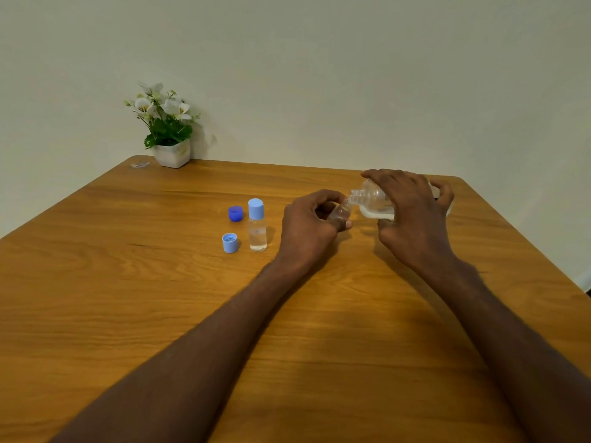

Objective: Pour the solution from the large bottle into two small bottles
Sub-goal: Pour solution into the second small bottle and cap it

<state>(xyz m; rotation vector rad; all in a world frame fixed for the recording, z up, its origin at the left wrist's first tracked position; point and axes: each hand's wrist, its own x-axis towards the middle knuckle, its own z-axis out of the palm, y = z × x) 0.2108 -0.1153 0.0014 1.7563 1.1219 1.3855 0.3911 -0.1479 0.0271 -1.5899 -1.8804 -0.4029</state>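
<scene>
My right hand point(412, 215) grips the large clear bottle point(372, 199), tipped on its side with its open neck pointing left and clear liquid pooled along its lower side. Its neck touches the mouth of a small clear bottle point(341, 212), held tilted in my left hand point(308, 225). A second small bottle point(257, 227) stands upright on the wooden table point(160, 282) to the left, capped in light blue and holding clear liquid. Beside it lie a dark blue cap point(235, 213) and a light blue cap point(230, 243).
A white pot of white flowers point(169, 132) stands at the table's far left corner against the wall, with a small clear scrap point(140, 165) next to it. The table's right edge runs close behind my right hand.
</scene>
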